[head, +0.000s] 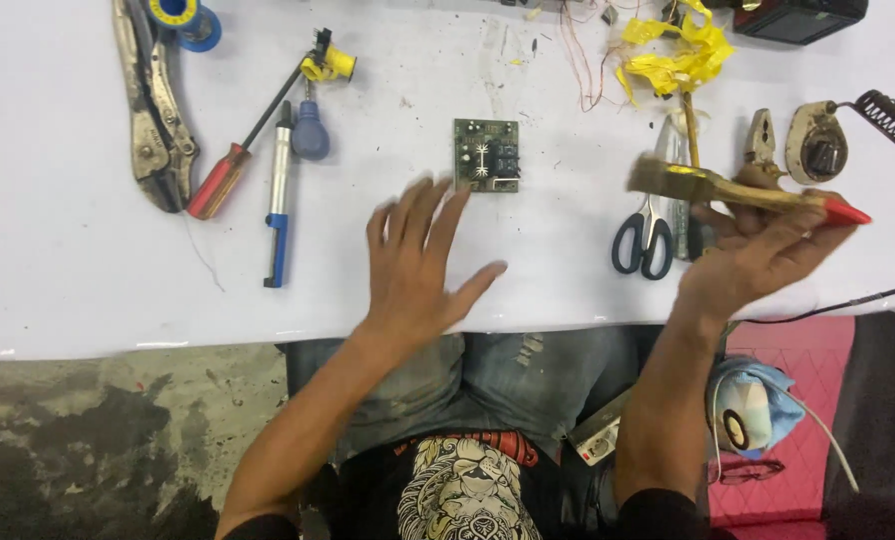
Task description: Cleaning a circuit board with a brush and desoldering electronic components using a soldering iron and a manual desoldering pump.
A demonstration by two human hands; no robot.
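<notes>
Left hand [415, 262] flat and open above the white bench [88, 270], fingers [423, 205] spread apart, holding nothing, tips just short of a small green circuit board [487, 155]. Board lying flat near the middle of the bench, closer to the far edge than the near one. Right hand [758, 250] raised over the bench's right end near its near edge, palm up, fingers curled and clamped on a paintbrush [738, 188] with a pale wooden handle, red tip pointing right, bristles pointing left. Just left of that hand, black-handled scissors [646, 235] resting on the bench. Beyond it, toward the right far corner, a soldering-iron stand [818, 145] with a coiled wire holder, and yellow tape [673, 55] crumpled among thin red wires. Toward the left end: locking pliers [153, 110], a red-handled screwdriver [230, 175], a blue-and-silver desoldering pump [280, 200], all well apart from both hands.
</notes>
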